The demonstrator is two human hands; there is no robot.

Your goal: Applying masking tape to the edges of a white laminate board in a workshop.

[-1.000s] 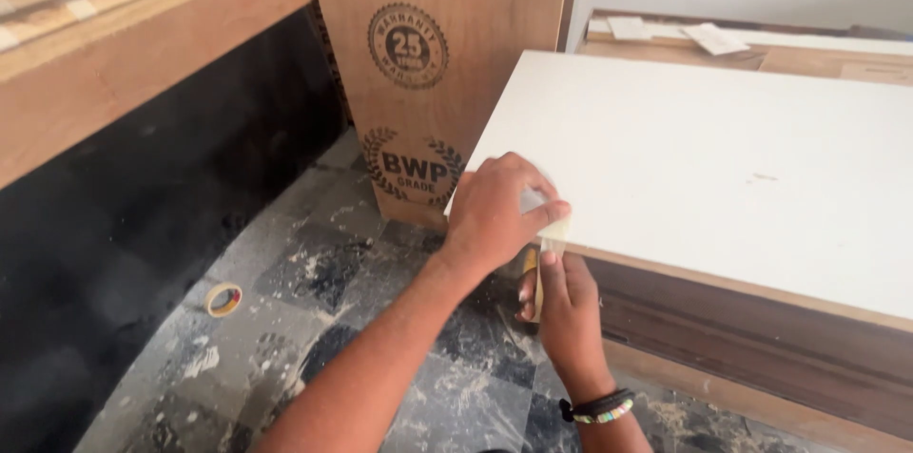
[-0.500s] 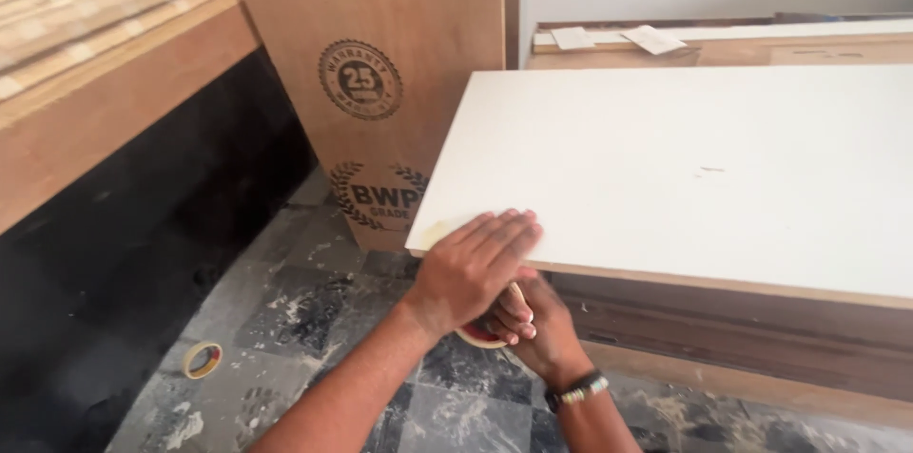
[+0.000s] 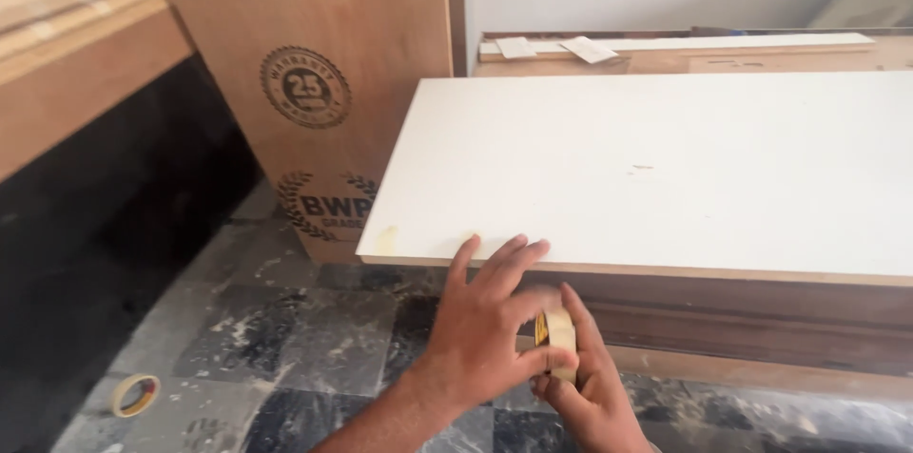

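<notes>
Change: since half a second earlier, both hands had been drawn lower in view, and more of the tape roll was exposed between them.
Left hand (image 3: 485, 334): was laid with fingers (image 3: 504, 258) spread, their tips reaching the near edge of the board (image 3: 666, 168); the thumb was pressed against the roll.
Right hand (image 3: 590, 386): was cupped under and around the roll (image 3: 559, 334), which was pinched upright between thumb and fingers.
Roll: a yellowish tape roll, was held just below the board's front edge, in front of the dark stack (image 3: 742, 320) under it.
Board: a white sheet, was laid flat on the stack, a yellowish smear seen near its left corner.
Plywood (image 3: 314, 82): a brown printed sheet, was stood upright behind the board's left end.
Floor (image 3: 276, 348): was grey and dusty; a second tape ring (image 3: 135, 394) was left lying on it, well apart from the hands.
Scraps (image 3: 571, 47): pale pieces were seen on the far bench.
</notes>
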